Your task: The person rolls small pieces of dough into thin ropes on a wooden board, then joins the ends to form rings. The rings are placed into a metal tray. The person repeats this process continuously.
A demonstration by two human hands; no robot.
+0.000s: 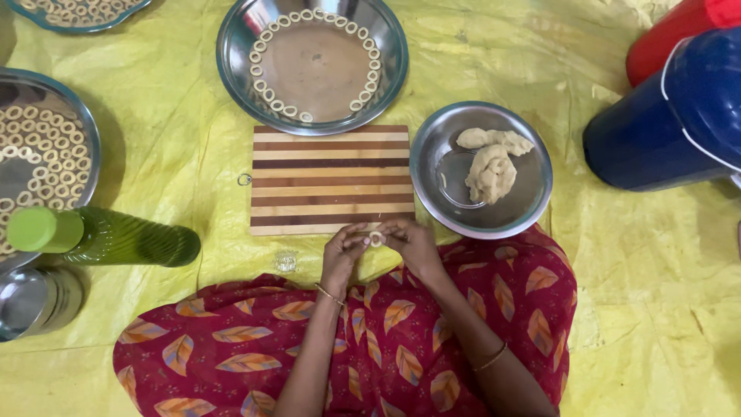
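Both hands [376,241] around small dough ring [376,239], no long axis

This looks like a home floor set up for making snacks by hand. A yellow plastic sheet [193,139] covers the ground, and a person in a red leaf-print garment [386,340] sits on it. Around a striped wooden cutting board [328,177] stand steel plates [312,62] lined with small dough rings [266,89], a steel bowl of dough [482,170], a green bottle [108,235] and blue and red plastic containers [671,116].
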